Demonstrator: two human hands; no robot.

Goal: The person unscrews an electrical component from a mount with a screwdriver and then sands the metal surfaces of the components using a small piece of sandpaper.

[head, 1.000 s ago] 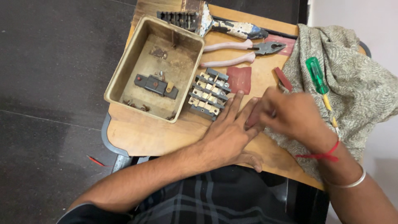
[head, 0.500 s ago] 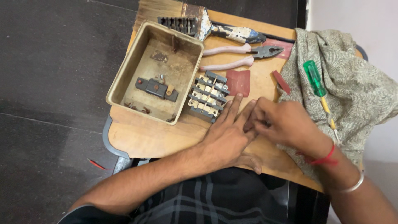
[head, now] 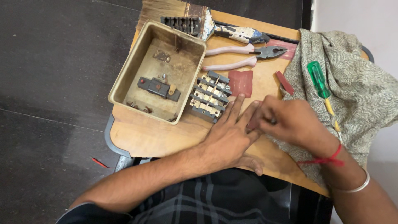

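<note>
The left hand (head: 230, 139) lies flat on the wooden tabletop (head: 145, 132), fingers spread, beside the grey terminal block (head: 209, 96). The right hand (head: 290, 122) pinches a small dark part (head: 271, 121) against it. If the pinch slips, I think the part may drop into the patterned cloth (head: 356, 95).

packages: none | labels: none | signs: none | screens: none

Worktop (head: 145, 132): smooth, matt wood. Tray (head: 124, 79): dull, stained metal. Cloth (head: 360, 95): coarse woven fabric. Screwdriver (head: 317, 78) handle: glossy green plastic. Pliers (head: 244, 56): metal jaws, matt pink grips.
</note>
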